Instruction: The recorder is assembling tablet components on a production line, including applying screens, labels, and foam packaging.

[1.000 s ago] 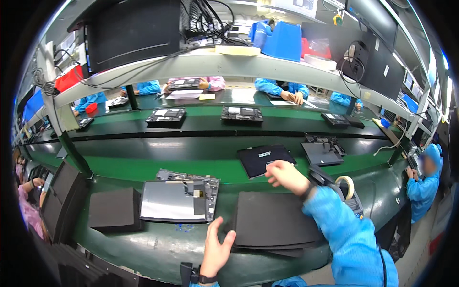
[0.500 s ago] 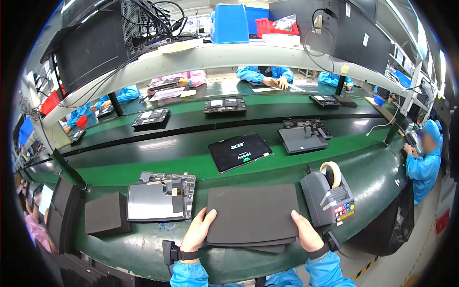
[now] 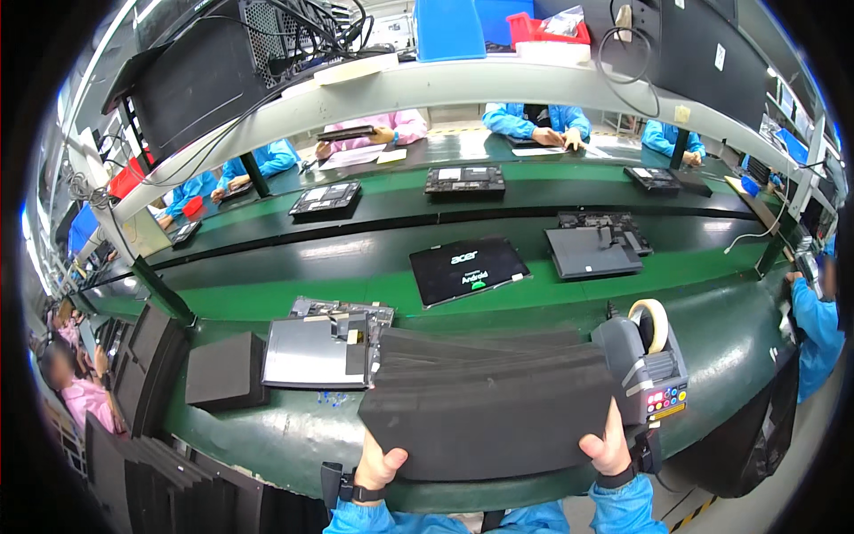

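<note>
A stack of dark grey foam sheets [image 3: 489, 427] is gripped by its two ends in front of me, its layers tilted and slightly fanned along the far edge. My left hand [image 3: 381, 461] is closed on the left end, thumb on the top sheet and fingers hidden beneath. At the right end my right hand [image 3: 610, 445] grips likewise, its thumb on the edge. Beyond the stack's left corner lies an opened tablet [image 3: 316, 350] with a silver panel and bare circuit board. A grey tape dispenser [image 3: 642, 374] stands just past the right corner.
A dark foam block [image 3: 224, 372] sits left of the opened tablet. A lit tablet [image 3: 470, 271] and another opened tablet [image 3: 594, 254] lie on the green belt. Beyond, several opened tablets and co-workers' hands line the far bench. A grey shelf beam [image 3: 498, 82] crosses overhead.
The foam stack has tilted, and its sheets now show fanned edges at the far side. My hands have moved slightly lower and a little to the right. The whole view has shifted.
</note>
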A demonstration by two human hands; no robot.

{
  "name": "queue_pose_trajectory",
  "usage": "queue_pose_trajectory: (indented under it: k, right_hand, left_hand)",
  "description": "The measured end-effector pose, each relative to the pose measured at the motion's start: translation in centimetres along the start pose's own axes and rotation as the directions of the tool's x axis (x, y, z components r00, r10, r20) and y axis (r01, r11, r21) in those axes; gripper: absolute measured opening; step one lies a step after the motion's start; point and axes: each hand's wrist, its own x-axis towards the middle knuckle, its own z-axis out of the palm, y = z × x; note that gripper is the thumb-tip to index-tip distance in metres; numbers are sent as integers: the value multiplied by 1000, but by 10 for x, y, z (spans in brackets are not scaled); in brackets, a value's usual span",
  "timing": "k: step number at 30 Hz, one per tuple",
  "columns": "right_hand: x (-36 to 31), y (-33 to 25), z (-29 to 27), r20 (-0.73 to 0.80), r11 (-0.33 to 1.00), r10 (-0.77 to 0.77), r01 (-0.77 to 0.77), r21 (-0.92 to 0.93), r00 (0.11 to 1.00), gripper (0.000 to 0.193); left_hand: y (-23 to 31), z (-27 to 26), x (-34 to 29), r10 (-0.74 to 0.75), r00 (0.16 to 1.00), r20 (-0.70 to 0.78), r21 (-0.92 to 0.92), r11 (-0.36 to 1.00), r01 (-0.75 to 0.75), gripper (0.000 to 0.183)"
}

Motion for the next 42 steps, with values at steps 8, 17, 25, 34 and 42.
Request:
queue_pose_trajectory:
  k: [8,17,25,34,42]
  right_hand:
    - [-2,85,-8,191,964,-179,133,229,965,130]
    - [8,94,-7,170,999,45,-41,-32,984,105]
    - [26,49,33,-158,895,383,-322,310,910,67]
    - [6,20,72,62,893,133,-147,426,989,53]
    - [61,9,191,569,603,439,-697,387,696,49]
  left_hand:
    - [-40,-6,-27,50,999,-7,22,999,-50,149]
    - [2,9,13,-111,994,-13,220,969,111,113]
    - [-5,-4,35,-315,945,-89,-99,947,306,83]
    - [59,-13,-37,-120,972,-204,-186,979,81,89]
    - [113,-102,-106,-118,808,-577,-240,970,-30,70]
